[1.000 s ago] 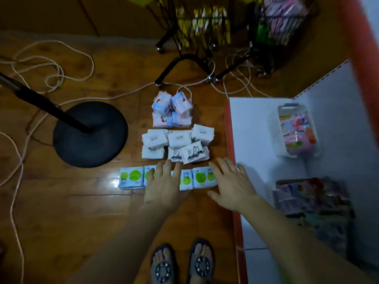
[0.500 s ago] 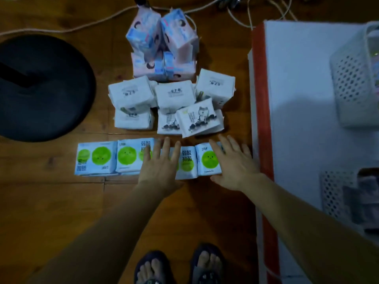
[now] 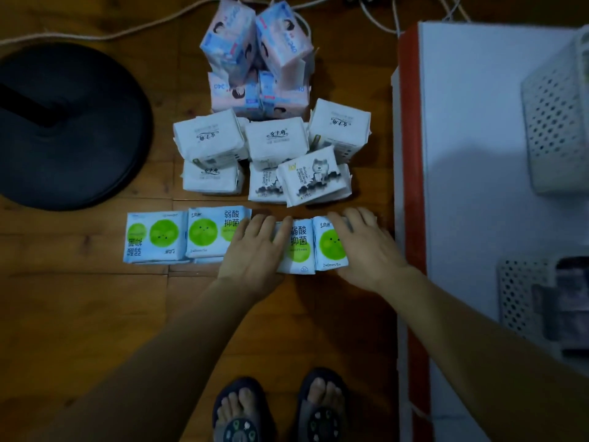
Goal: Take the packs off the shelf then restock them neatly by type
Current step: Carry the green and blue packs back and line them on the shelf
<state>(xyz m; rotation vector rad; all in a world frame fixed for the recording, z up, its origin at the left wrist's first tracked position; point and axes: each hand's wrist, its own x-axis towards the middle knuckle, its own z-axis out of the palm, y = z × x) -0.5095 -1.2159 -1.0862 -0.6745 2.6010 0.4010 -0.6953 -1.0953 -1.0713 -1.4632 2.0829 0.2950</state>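
A row of white packs with green circles [image 3: 204, 237] lies on the brown wooden floor [image 3: 79, 314], nearest the person's feet. Left hand [image 3: 255, 250] lies flat on the middle of the row, fingers straight and close together, palm down, gripping nothing. Right hand [image 3: 366, 247] rests on the right end of the row, fingers extended over the end pack; whether the thumb hooks the pack edge can't be told, light is poor.

Behind that row: a cluster of plain white soft packs with small black script [image 3: 274, 138], two of them with an ink-style animal print [image 3: 314, 177] at front right, tilted. Further back a heap of pink-and-blue packs [image 3: 258, 59], top two leaning against each other.

Right of the packs: white shelf board with a red front edge [image 3: 462, 154], holding a white perforated plastic basket [image 3: 554, 129] and a second one lower down [image 3: 522, 295]. Left: black round stand base [image 3: 70, 129]. White cables [image 3: 95, 36] run along the floor at top. Dark sandals [image 3: 242, 413] at bottom.
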